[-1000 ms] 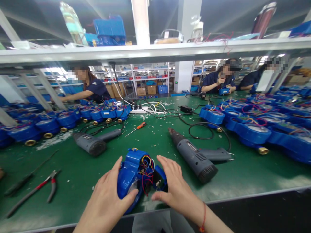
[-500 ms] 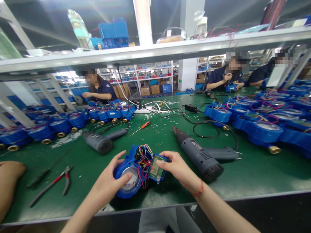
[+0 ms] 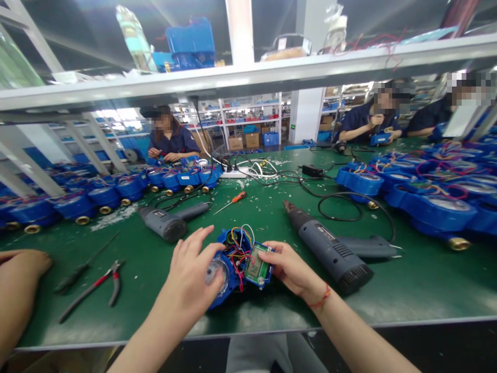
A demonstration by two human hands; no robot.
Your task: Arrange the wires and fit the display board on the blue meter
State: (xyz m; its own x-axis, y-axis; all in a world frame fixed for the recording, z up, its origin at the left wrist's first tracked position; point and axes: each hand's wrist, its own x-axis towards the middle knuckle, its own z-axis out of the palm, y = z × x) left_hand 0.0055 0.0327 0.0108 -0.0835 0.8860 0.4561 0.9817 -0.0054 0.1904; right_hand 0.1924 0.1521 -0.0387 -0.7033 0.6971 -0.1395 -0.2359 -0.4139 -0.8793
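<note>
A blue water meter (image 3: 230, 293) with a round clear dial sits on the green bench in front of me. Its housing is uncovered at the top, showing a tangle of coloured wires (image 3: 236, 253). My right hand (image 3: 292, 270) grips a small display board (image 3: 254, 269) in a blue frame at the meter's right side, thumb on the front face. Wires run from the meter to the board. My left hand (image 3: 191, 273) is open, fingers spread and raised over the meter's left part, hiding some of the dial; whether it touches the meter I cannot tell.
Heat guns lie left (image 3: 165, 224) and right (image 3: 330, 251). Pliers (image 3: 113, 269), a dark screwdriver (image 3: 73, 277) and an orange screwdriver (image 3: 237, 197) rest on the bench. Blue meters line both sides. Another person's arm (image 3: 23, 280) is at left; co-workers sit opposite.
My left hand has lifted off the meter, its fingers spreading. The right hand still holds the display board, now tilted slightly differently. The whole view has shifted a little.
</note>
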